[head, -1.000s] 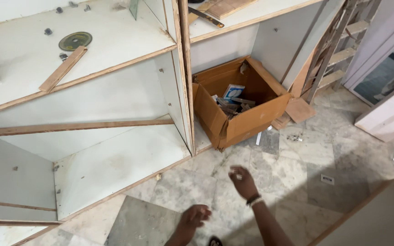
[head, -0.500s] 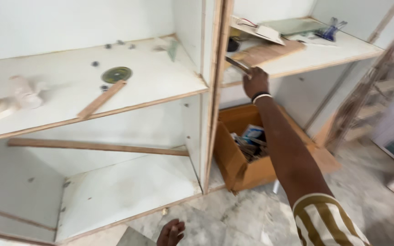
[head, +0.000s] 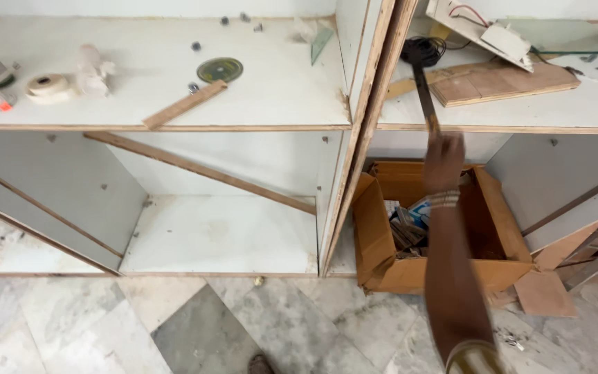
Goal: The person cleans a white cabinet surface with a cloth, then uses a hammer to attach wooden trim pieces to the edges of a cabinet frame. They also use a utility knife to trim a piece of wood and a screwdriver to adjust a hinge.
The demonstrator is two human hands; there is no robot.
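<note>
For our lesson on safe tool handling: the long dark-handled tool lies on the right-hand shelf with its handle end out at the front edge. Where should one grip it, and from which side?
Grip the long dark-handled tool near the handle end at the shelf edge, coming from the front. That end points outward, where the right hand closes on it, blurred; its head lies further back among the cables.
</note>
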